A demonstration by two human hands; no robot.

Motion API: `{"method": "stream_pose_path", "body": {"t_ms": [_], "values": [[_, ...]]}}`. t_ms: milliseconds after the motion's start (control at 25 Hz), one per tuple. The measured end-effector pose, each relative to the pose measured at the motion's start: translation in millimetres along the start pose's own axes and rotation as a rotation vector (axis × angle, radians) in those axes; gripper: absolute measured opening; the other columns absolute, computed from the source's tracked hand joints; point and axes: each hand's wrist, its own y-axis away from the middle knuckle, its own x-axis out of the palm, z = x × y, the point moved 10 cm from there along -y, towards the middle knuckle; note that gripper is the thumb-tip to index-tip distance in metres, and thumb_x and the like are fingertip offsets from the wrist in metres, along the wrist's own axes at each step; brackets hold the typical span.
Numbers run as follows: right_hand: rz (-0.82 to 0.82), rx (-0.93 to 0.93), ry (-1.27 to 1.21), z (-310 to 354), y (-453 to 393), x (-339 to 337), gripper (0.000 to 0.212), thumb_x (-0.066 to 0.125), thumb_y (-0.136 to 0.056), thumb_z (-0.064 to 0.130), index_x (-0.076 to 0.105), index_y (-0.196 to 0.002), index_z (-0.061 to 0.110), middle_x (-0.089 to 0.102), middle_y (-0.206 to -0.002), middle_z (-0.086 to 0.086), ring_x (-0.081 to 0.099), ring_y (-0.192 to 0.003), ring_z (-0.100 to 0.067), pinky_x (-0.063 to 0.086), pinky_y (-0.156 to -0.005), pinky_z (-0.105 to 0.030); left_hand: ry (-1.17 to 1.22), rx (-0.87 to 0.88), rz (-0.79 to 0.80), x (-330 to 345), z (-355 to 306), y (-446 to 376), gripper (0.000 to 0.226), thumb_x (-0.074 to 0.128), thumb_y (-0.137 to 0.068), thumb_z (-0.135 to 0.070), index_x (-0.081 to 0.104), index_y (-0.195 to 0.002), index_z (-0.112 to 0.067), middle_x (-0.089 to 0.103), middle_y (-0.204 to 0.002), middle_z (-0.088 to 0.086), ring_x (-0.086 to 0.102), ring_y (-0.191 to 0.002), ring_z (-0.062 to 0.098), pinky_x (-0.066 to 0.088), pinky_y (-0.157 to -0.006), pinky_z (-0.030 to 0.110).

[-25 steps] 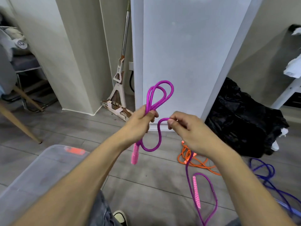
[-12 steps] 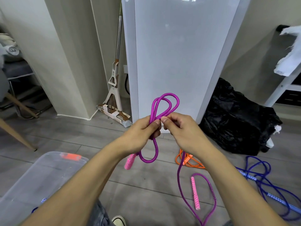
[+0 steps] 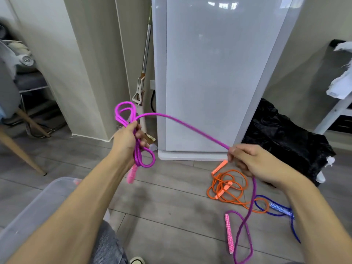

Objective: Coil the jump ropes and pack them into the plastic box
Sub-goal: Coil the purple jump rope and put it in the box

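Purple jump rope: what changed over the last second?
The hands came together half a second ago, then parted: the right hand swung out to the right, drawing a length of the purple jump rope taut from the left hand. The left hand's bundle gained a loop. Unchanged: the left hand grips the loops with one pink handle hanging below; the orange jump rope and blue jump rope lie on the floor.

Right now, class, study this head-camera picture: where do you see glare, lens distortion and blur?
Head view: glare patches sit high on the glossy white panel; the wide lens splays the panel's and the walls' straight edges outward; the chair at the left edge is smeared, while the magenta rope and both hands stay sharp.
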Motion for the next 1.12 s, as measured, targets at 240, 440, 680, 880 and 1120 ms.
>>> {"method": "stream_pose_path", "body": {"t_ms": [240,440,680,880,1120], "values": [[-0.175,-0.265,0.167,56.2,-5.4,51.5,0.032,0.044,-0.106,0.029,0.058,-0.08,0.015,0.045,-0.047,0.015,0.036,-0.045,-0.004,0.027,-0.047,-0.017,-0.265,-0.094,0.231,71.6,50.1,50.0,0.019,0.039,-0.102,-0.017,0.05,-0.088,-0.01,0.04,-0.05,-0.003,0.037,-0.04,0.019,0.039,-0.051,0.03],[-0.126,-0.268,0.253,63.9,-3.8,85.8,0.035,0.042,-0.106,0.034,0.052,-0.075,0.021,0.057,-0.062,0.01,0.048,-0.06,-0.008,0.041,-0.061,-0.032,-0.293,-0.045,0.275,89.0,58.1,71.0,0.022,0.04,-0.105,-0.019,0.048,-0.088,-0.008,0.041,-0.058,0.005,0.039,-0.042,0.019,0.036,-0.051,0.031],[-0.065,-0.191,0.31,54.7,-2.0,91.0,0.041,0.042,-0.105,0.036,0.053,-0.066,0.029,0.055,-0.057,0.01,0.048,-0.055,-0.007,0.037,-0.055,-0.027,-0.51,0.093,0.322,89.9,45.2,75.5,0.033,0.04,-0.106,-0.028,0.059,-0.09,-0.007,0.052,-0.056,-0.002,0.048,-0.05,0.013,0.044,-0.054,0.028],[-0.025,-0.218,0.257,59.0,-3.0,94.4,0.042,0.045,-0.104,0.039,0.055,-0.067,0.023,0.047,-0.052,0.008,0.038,-0.047,-0.007,0.033,-0.053,-0.029,-0.307,0.122,0.168,69.0,27.7,43.3,0.032,0.039,-0.106,-0.022,0.053,-0.081,-0.008,0.054,-0.07,0.008,0.054,-0.049,0.014,0.049,-0.057,0.031],[0.399,0.031,0.05,15.7,6.3,101.6,0.04,0.046,-0.106,0.034,0.06,-0.078,0.01,0.033,-0.046,0.006,0.029,-0.041,-0.016,0.027,-0.053,-0.031,0.341,-0.07,0.006,6.4,7.8,-5.1,0.03,0.036,-0.107,-0.021,0.048,-0.081,-0.01,0.051,-0.065,0.005,0.061,-0.06,0.022,0.062,-0.069,0.046]]}}
